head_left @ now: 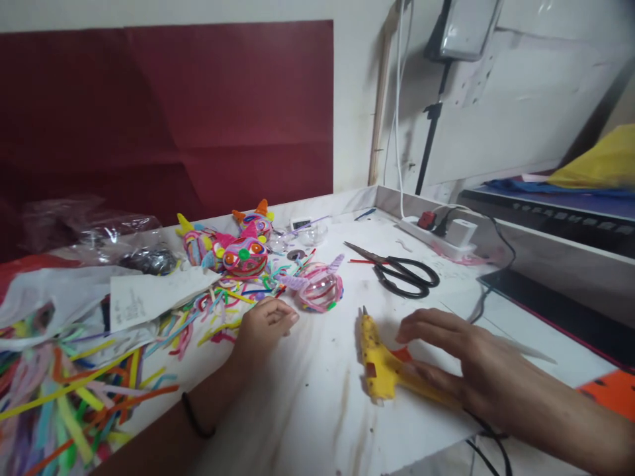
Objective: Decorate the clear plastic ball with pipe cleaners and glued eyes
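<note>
My left hand point(266, 327) rests on the table with its fingers loosely curled in; nothing shows in them. Just beyond it sits a clear ball ornament point(320, 291) wrapped in pink and purple pipe cleaners, with lilac ears. A yellow glue gun point(376, 360) lies on its side, nozzle pointing away from me. Over its handle is my right hand point(456, 350), fingers spread and arched, the thumb at the handle. Whether the thumb touches it I cannot tell. Black-handled scissors point(397, 268) lie beyond the right hand, blades pointing left.
Finished pipe-cleaner animal heads point(244, 256) stand at the back. Loose pipe cleaners point(74, 396) heap at the left beside a paper slip point(153, 301) and plastic bags point(114, 231). At the right are a power strip point(441, 241), a dark phone-like slab point(550, 314) and black cables point(489, 436).
</note>
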A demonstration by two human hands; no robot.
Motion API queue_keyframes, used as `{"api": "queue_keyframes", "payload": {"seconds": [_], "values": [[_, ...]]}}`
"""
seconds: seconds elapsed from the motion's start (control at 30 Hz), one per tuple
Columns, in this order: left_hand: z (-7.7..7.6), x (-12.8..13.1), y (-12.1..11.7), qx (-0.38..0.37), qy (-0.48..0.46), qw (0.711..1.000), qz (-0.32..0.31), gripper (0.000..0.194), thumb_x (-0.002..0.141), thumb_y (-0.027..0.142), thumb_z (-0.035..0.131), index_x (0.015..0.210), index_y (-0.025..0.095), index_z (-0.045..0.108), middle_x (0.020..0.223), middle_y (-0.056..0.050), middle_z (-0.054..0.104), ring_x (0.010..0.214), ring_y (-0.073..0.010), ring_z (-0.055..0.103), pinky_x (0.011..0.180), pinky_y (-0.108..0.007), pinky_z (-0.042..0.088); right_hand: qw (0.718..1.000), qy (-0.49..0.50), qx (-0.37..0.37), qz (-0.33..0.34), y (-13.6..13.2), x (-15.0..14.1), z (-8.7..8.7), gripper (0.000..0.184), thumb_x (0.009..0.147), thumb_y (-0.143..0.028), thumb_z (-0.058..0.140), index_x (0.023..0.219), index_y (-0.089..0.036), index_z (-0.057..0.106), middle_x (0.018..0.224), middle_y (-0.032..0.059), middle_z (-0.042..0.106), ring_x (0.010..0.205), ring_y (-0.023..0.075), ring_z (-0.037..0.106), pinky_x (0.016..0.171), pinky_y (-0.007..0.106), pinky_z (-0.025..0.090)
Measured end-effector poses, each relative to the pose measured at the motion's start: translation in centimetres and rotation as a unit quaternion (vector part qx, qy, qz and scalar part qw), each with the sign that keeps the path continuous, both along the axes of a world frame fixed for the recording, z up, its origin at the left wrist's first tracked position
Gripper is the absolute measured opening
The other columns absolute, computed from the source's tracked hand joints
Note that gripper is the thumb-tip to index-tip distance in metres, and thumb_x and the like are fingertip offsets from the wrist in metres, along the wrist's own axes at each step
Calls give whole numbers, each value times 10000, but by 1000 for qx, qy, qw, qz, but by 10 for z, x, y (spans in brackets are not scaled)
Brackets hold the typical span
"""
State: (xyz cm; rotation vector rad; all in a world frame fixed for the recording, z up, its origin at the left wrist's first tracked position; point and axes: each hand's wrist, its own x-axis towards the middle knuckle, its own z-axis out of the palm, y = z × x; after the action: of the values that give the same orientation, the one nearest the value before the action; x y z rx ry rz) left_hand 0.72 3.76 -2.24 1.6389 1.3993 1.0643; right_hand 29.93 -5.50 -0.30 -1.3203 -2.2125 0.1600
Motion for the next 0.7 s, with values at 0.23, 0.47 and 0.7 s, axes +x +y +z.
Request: {"api": "queue_keyframes", "payload": {"seconds": [0.23, 0.47, 0.7], "values": [[-4, -3, -1, 138, 76, 987, -32, 91, 714, 240, 654, 646, 191, 690, 895, -69, 662, 821, -196, 637, 694, -286, 511, 998, 24, -62, -18, 43, -12, 14, 309, 862, -379, 535, 1092, -212, 655, 1143, 116, 670, 1043, 271, 644, 888, 457, 520], [-5, -5, -2, 137, 120, 981, -62, 92, 719, 189, 646, 678, 211, 726, 1154, -110, 653, 1136, -277, 593, 993, -412, 441, 988, 44, -150, -9, 111, -23, 4, 581, 730, -430, 676, 1227, -142, 592, 1233, 176, 648, 1089, 311, 633, 882, 447, 527], [-13, -3, 1, 114, 95, 985, -92, 106, 724, 157, 643, 703, 215, 729, 1254, -102, 624, 1204, -281, 562, 1025, -402, 420, 975, 67, -206, 40, 134, -33, -7, 667, 709, -468, 721, 1270, -141, 570, 1211, 173, 651, 1097, 301, 627, 898, 419, 516]]}}
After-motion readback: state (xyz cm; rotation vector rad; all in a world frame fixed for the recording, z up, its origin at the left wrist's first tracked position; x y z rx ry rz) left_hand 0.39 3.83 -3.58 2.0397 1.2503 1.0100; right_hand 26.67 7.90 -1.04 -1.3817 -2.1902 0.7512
